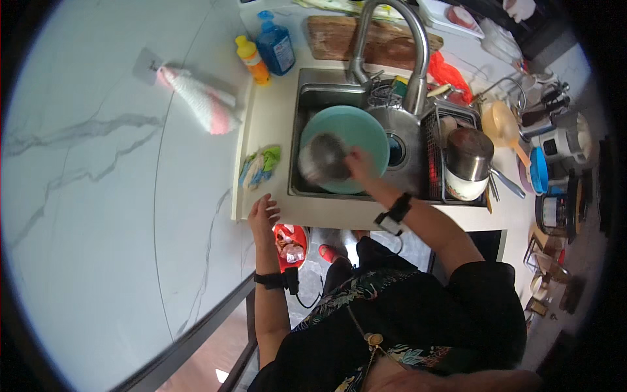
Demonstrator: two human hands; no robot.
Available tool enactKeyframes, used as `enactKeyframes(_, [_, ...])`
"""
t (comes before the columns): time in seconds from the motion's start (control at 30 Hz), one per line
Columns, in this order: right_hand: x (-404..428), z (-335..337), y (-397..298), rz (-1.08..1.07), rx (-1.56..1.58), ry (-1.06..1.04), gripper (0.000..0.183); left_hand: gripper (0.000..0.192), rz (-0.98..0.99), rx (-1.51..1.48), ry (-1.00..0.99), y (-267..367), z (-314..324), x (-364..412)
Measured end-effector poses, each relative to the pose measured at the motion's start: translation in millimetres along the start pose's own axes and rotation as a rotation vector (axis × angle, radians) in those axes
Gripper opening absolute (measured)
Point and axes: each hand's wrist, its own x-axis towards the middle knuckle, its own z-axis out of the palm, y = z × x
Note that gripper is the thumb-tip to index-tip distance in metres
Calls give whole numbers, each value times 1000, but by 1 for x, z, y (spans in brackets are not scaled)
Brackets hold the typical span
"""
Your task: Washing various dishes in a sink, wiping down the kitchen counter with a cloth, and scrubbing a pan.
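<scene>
My right hand (pixel 360 165) grips the edge of a round grey metal bowl or strainer (pixel 328 156). Motion blur hides which it is. It is tilted over a mint-green plastic basin (pixel 350 120), which sits in the left part of the stainless steel sink (pixel 318 89). A pale blurred patch shows at the bowl's lower left. My left hand (pixel 264 211) hovers by the counter's front edge with nothing in it, its fingers loosely bent and apart. Just beyond it, a crumpled green, white and blue cloth (pixel 259 166) lies on the counter.
A curved faucet (pixel 420 39) arches over the sink. Right of the basin are a drain (pixel 396 151) and a dish rack (pixel 431 161) holding a steel pot (pixel 469 152). Two bottles, blue (pixel 276 46) and yellow (pixel 253 61), stand back left. A red-lined bin (pixel 294 240) is below.
</scene>
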Motion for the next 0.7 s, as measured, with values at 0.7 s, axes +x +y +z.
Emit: enactKeyframes(0.7, [114, -253, 225, 327, -1079, -202, 23, 44, 856, 1041, 428, 6, 21, 64])
